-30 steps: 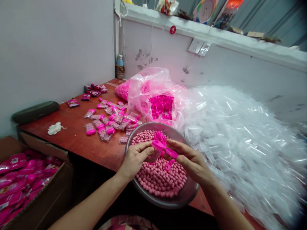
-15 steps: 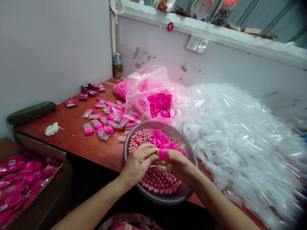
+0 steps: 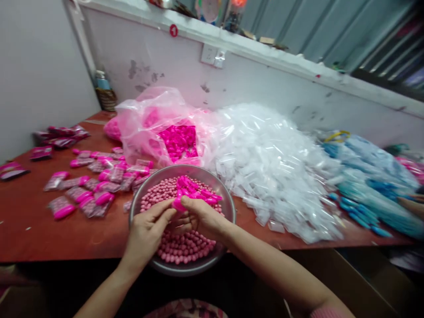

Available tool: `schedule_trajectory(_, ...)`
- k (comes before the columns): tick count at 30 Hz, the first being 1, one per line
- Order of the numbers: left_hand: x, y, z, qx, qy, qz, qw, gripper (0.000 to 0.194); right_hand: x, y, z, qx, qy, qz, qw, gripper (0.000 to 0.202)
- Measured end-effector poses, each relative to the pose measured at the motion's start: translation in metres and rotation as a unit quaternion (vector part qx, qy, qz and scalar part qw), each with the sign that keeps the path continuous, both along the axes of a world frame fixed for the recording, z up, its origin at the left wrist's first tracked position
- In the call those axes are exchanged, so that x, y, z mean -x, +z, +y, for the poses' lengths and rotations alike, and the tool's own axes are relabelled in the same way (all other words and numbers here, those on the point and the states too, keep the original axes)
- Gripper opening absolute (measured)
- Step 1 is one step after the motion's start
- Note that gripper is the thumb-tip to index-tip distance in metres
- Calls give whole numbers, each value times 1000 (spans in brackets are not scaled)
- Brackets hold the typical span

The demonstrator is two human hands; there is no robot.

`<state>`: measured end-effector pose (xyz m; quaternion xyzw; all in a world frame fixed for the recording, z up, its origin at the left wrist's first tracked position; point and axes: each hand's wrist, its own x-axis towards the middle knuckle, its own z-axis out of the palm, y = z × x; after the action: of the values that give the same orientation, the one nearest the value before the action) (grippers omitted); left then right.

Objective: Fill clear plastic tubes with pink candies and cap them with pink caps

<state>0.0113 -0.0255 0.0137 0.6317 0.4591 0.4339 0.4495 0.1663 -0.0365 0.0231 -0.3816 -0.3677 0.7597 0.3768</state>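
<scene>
Over a metal bowl (image 3: 133, 212), both my hands meet at a glossy pink plastic cap (image 3: 179, 204). My right hand (image 3: 203, 216) is closed on the cap, its thumb pressing on top. From the other side my left hand (image 3: 147, 227) pinches at the cap's left edge; whether a clear container is attached to it is hidden by my fingers. Round pink balls (image 3: 185, 251) fill much of the bowl. A heap of loose pink caps (image 3: 195, 190) lies on the balls, just behind my fingers.
Filled clear packs with pink caps (image 3: 99, 183) lie left on the red table (image 3: 99, 240). Behind the bowl stands a plastic bag (image 3: 142, 115) of pink caps. Clear empty containers (image 3: 268, 163) are piled right, near blue pieces (image 3: 359, 212) and another person's hand (image 3: 412, 205).
The view has swung to the right, bringing the blue pieces and another person's hand into sight. My hands still hold the pink cap over the bowl.
</scene>
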Motion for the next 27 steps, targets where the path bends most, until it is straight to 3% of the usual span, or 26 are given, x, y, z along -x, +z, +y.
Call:
schedule_trajectory(3,10,14,27,4,110,7,994,36,-23,12,-6,-134,-62,-102,984,49)
schedule_trajectory(5,20,29,48,-38,200,49,978,40,-56,17,-11,-231,-135,-250,931,42)
schedule_trajectory(6,24,36,56,-81,230,59,968,43,-77,16,-14,-263,-158,-358,882,35)
schedule_trajectory(7,27,42,61,-111,239,63,962,46,-100,14,-16,-282,-174,-493,804,29)
schedule_trajectory(9,28,48,63,-152,241,73,956,47,-145,3,-20,-235,-117,-769,583,26)
schedule_trajectory(10,25,48,60,-152,226,79,959,44,-165,-5,-21,-207,-104,-805,546,25)
schedule_trajectory(12,13,41,47,-125,176,89,972,36,-195,-23,-24,-175,-69,-838,511,23)
schedule_trajectory(15,-11,24,26,-73,79,67,992,32,-216,-47,-28,-160,-25,-856,491,24)
schedule_trajectory(18,-29,14,12,-55,-1,56,997,33,-222,-57,-30,-167,-4,-864,476,25)
schedule_trajectory(20,-36,14,6,-51,-48,55,996,33,-224,-53,-31,-177,-4,-863,473,27)
schedule_trajectory(23,-46,17,-1,-41,-94,34,994,35,-218,-33,-35,-192,-17,-856,479,33)
schedule_trajectory(25,-52,20,-5,-29,-116,18,993,38,-202,-14,-39,-229,-27,-813,535,35)
schedule_trajectory(27,-59,22,-8,-18,-136,7,990,42,-176,6,-41,-291,-27,-695,657,35)
